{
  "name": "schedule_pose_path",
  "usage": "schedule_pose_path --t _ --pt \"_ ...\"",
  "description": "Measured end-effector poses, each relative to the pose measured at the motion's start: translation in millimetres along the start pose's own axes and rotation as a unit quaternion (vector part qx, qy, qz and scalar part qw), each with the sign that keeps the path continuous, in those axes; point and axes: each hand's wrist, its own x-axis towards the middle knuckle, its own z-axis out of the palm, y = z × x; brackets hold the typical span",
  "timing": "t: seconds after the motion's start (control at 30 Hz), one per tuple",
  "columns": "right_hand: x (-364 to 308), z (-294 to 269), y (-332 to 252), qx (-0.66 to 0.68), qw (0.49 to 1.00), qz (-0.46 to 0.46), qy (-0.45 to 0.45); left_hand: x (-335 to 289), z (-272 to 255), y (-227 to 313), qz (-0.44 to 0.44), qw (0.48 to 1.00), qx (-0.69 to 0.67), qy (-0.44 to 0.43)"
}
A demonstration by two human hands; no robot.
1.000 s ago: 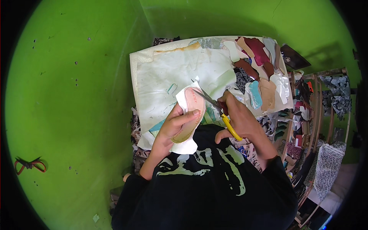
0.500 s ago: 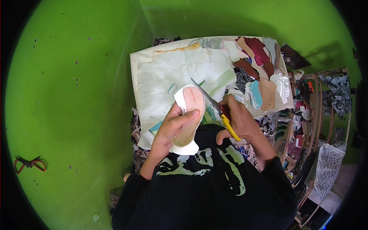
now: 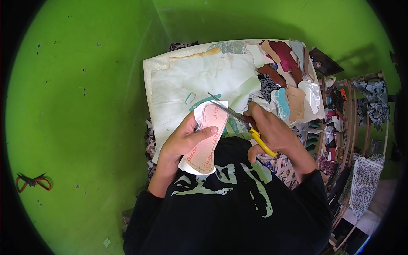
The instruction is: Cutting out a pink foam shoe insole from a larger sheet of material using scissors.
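The left hand (image 3: pixel 180 140) is clamped on a pink, curved, sole-shaped piece with red print (image 3: pixel 205 148) and the white sheet material (image 3: pixel 200 114) behind it, thumb pressed on the pink face and the other fingers mostly hidden beneath. The right hand (image 3: pixel 274 131) is closed around a pair of scissors with grey metal blades and a yellow handle (image 3: pixel 239 116), its fingers curled over the far side and the thumb near the yellow loop. The pink piece lies at three o'clock from the left hand and at nine o'clock from the right; the left is nearer, since it touches the piece, while the right stands apart and meets it only through the blades. The piece's long axis runs from just past twelve down toward seven o'clock, and the scissors point between ten and eleven, so the blades slant across its upper end where white material juts past the pink edge. How far the blades are parted is hard to tell. At twelve o'clock beyond the blades, thin teal strips (image 3: pixel 199 103) lie on a broad white sheet over the table (image 3: pixel 204 72), with a cluster of mixed coloured scraps (image 3: pixel 289 55) toward one and two o'clock.
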Motion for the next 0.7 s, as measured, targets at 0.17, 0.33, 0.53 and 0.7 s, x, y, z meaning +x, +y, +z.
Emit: schedule_pose_path --t 0.17,0.33,0.53,0.7 --pt "-1 0 -8 -0.001 0.997 0.070 -0.041 -3 -8 -1 0.002 1.000 -0.016 -0.013" --pt "5 -14 -6 0.013 1.000 0.012 -0.012 -4 -13 4 0.014 0.999 0.018 -0.041" --pt "5 -17 -12 -0.065 0.997 -0.029 -0.029 0 -19 8 0.020 0.989 0.099 -0.103" --pt "1 -27 -15 -0.087 0.987 0.047 -0.126 -4 -21 13 0.007 0.989 0.103 -0.102"
